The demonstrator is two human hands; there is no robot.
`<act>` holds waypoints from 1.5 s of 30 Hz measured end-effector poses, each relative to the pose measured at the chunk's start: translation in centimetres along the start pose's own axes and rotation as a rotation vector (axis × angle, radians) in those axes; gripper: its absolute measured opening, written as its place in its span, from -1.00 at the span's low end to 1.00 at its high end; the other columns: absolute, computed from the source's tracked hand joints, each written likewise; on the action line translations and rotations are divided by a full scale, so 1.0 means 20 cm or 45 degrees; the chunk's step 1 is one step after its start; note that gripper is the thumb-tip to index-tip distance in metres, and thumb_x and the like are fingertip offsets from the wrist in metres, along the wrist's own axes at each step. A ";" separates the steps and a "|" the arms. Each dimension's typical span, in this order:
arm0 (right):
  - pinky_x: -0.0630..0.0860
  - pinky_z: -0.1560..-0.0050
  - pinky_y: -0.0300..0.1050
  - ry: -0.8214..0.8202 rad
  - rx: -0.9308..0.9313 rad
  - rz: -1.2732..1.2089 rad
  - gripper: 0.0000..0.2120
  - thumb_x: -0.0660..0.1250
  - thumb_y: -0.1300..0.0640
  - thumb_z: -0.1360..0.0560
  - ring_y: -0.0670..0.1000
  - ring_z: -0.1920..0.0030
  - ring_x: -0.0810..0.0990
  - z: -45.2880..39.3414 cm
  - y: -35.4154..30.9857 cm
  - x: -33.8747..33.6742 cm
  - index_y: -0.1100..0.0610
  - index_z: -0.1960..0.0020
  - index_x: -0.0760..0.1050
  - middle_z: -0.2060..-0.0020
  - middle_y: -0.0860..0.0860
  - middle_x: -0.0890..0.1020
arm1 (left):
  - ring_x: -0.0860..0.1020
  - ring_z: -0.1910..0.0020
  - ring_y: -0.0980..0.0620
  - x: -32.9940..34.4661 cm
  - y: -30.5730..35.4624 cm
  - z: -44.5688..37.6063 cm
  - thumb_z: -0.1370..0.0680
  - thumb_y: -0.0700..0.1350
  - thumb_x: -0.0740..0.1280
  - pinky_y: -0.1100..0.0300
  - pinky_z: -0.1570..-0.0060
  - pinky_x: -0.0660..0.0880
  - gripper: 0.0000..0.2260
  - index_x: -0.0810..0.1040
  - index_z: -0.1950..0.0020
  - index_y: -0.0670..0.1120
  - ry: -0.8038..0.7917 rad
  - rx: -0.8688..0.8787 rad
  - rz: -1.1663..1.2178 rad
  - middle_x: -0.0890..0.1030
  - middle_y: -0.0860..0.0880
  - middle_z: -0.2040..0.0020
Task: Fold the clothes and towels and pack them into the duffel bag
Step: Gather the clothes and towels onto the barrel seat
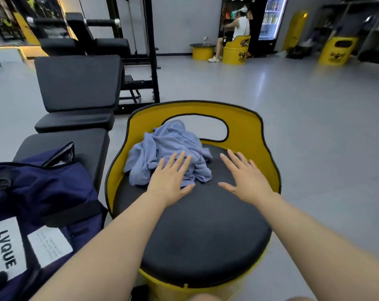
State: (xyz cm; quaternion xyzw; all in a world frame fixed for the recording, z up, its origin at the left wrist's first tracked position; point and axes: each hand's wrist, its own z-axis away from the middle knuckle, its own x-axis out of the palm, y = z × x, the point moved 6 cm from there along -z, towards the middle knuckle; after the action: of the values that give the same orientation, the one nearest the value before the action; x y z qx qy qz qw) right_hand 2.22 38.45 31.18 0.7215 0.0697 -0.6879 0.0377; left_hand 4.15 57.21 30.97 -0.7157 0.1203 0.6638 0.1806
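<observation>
A crumpled light-blue towel (166, 148) lies in a heap at the back left of a round black seat cushion on a yellow barrel chair (247, 131). My left hand (171, 179) is flat with straight fingers, its fingertips over the near edge of the towel. To the right of the heap my right hand (245, 177) is spread open above the bare black cushion (201, 224), holding nothing. A navy duffel bag (43, 196) with white labels sits on the bench at my left, its top flap partly open.
Black padded gym benches (77, 83) and a weight machine frame stand behind the bag on the left. Grey floor stretches to the right. Far back, a person sits on another yellow barrel chair (236, 51) beside a lit drinks fridge (271, 18).
</observation>
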 end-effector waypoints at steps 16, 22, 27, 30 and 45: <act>-0.10 -0.51 0.01 0.040 0.673 -0.026 -0.25 0.13 -0.25 -0.56 0.02 -0.55 -0.14 1.48 0.90 -0.39 -0.06 -0.56 -0.19 -0.56 -0.06 -0.14 | -0.15 -0.54 0.00 -0.51 1.38 0.20 -0.60 0.25 -0.01 0.02 -0.48 -0.15 -0.35 -0.21 -0.56 0.01 0.123 0.614 0.088 -0.17 0.00 -0.57; -0.10 -0.52 0.02 0.033 0.915 -0.055 -0.26 0.15 -0.25 -0.56 0.02 -0.55 -0.13 2.08 1.24 -0.38 -0.05 -0.56 -0.16 -0.56 -0.05 -0.11 | -0.15 -0.54 0.01 -0.51 2.06 0.32 -0.61 0.22 0.00 0.03 -0.48 -0.16 -0.37 -0.19 -0.56 0.02 0.043 0.874 0.186 -0.18 0.00 -0.57; -0.10 -0.52 0.03 -0.026 1.115 -0.073 -0.26 0.15 -0.24 -0.56 0.02 -0.55 -0.12 2.58 1.48 -0.25 -0.04 -0.56 -0.15 -0.56 -0.05 -0.10 | -0.16 -0.54 0.01 -0.41 2.63 0.46 -0.62 0.21 0.00 0.02 -0.48 -0.18 -0.38 -0.20 -0.56 0.03 -0.074 1.079 0.195 -0.18 0.00 -0.57; -0.10 -0.52 0.03 -0.077 1.210 -0.098 -0.26 0.15 -0.24 -0.56 0.01 -0.55 -0.13 2.83 1.61 -0.12 -0.04 -0.57 -0.15 -0.56 -0.05 -0.10 | -0.14 -0.55 0.00 -0.31 2.94 0.57 -0.62 0.19 0.02 0.01 -0.49 -0.17 -0.39 -0.18 -0.56 0.03 -0.148 1.172 0.170 -0.15 -0.01 -0.57; -0.09 -0.51 0.04 -0.217 1.532 -0.376 -0.18 0.15 -0.34 -0.50 0.00 -0.55 -0.08 3.63 1.94 0.67 -0.01 -0.57 -0.12 -0.56 -0.04 -0.03 | -0.13 -0.55 -0.02 0.49 3.85 0.96 -0.65 0.11 -0.03 -0.05 -0.49 -0.13 -0.46 -0.21 -0.56 0.04 -0.575 1.325 -0.066 -0.17 -0.02 -0.57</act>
State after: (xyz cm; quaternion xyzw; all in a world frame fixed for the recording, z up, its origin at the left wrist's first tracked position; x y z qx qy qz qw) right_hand -62.87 -10.17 12.45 0.5415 -0.2342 -0.6598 -0.4654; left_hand -44.07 -3.88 12.52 -0.3754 0.3723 0.6492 0.5468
